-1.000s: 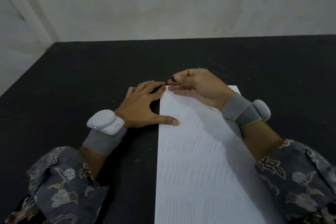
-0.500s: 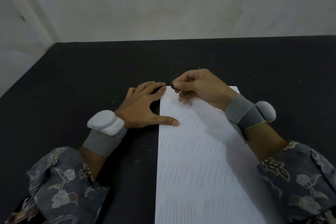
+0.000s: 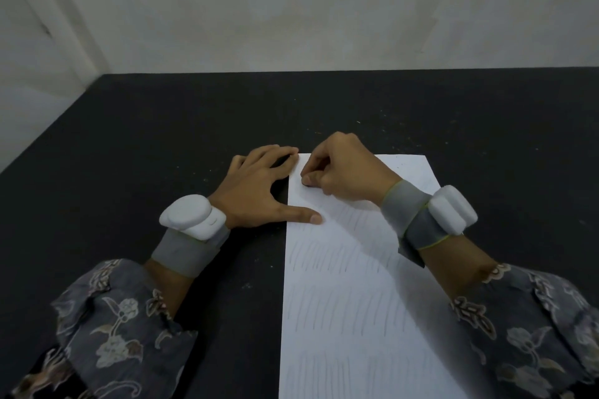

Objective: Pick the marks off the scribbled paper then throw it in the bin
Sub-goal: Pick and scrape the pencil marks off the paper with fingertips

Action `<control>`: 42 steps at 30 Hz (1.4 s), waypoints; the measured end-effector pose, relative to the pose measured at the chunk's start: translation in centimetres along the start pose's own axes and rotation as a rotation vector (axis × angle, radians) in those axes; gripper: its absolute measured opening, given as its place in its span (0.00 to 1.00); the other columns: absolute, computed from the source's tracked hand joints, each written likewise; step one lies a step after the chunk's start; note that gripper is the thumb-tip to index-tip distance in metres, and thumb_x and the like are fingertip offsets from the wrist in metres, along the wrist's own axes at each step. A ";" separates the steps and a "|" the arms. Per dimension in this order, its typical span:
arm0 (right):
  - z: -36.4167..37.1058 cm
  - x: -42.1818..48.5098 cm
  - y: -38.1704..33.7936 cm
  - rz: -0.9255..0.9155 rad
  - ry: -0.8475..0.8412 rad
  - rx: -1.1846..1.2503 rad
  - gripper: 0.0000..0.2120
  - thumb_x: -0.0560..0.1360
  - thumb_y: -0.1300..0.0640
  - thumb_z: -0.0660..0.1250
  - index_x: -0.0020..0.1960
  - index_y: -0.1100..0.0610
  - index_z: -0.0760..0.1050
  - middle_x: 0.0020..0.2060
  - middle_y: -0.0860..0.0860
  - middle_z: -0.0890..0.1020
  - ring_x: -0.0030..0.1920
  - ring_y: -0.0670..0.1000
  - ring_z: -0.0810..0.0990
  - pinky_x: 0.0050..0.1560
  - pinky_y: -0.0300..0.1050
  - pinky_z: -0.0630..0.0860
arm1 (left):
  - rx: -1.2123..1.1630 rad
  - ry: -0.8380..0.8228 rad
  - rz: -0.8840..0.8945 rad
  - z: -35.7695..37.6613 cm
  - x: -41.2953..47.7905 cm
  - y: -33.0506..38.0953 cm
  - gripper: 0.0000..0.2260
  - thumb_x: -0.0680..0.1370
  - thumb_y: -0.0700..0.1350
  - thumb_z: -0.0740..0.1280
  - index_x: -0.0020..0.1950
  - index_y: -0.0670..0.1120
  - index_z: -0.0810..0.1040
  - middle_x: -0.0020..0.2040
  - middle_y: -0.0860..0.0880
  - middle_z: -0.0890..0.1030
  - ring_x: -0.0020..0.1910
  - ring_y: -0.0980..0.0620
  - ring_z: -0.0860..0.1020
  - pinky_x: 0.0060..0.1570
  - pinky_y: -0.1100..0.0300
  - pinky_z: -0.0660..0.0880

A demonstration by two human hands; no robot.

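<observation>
I see one paper (image 3: pixel 350 301) on the desk (image 3: pixel 162 139). My left hand (image 3: pixel 259 191) lies flat on its edge; my right hand (image 3: pixel 343 172), curled, presses its top, contents hidden.

A broad, matte black tabletop (image 3: pixel 129 155) fills the lower part of the view, its dark surface flecked with pale specks and crumbs. Its far edge meets a plain off-white plastered wall (image 3: pixel 324 10), faintly mottled and scuffed. On the left, the tabletop's edge runs diagonally along a second pale wall (image 3: pixel 29 81), and a wide white vertical strip (image 3: pixel 69 10) slants down beside the corner where the two walls meet. The light is dim, soft and even, casting only weak shadows across the dark surface.
</observation>
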State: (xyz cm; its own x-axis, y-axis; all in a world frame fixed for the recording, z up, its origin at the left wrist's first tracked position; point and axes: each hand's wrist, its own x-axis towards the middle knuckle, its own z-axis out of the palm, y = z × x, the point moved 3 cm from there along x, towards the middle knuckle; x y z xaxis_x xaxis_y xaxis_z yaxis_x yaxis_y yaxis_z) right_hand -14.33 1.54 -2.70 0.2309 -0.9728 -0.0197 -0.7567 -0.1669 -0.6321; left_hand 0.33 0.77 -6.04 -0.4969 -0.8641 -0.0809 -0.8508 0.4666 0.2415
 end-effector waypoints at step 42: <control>-0.2 0.6 0.5 0.093 -0.016 0.055 0.04 0.73 0.61 0.71 0.48 0.58 0.83 0.41 0.51 0.83 0.33 0.46 0.78 0.35 0.35 0.76 | -0.017 0.017 0.015 0.1 0.0 -0.1 0.56 0.55 0.81 0.50 0.78 0.55 0.54 0.78 0.60 0.50 0.75 0.59 0.45 0.69 0.56 0.45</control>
State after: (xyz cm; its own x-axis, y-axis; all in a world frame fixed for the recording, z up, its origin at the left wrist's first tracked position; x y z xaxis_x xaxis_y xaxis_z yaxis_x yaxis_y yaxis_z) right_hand -14.76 0.85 -2.86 0.1709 -0.9810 -0.0922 -0.7405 -0.0662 -0.6687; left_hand 0.42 0.77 -6.12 -0.5063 -0.8602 -0.0608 -0.8403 0.4763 0.2591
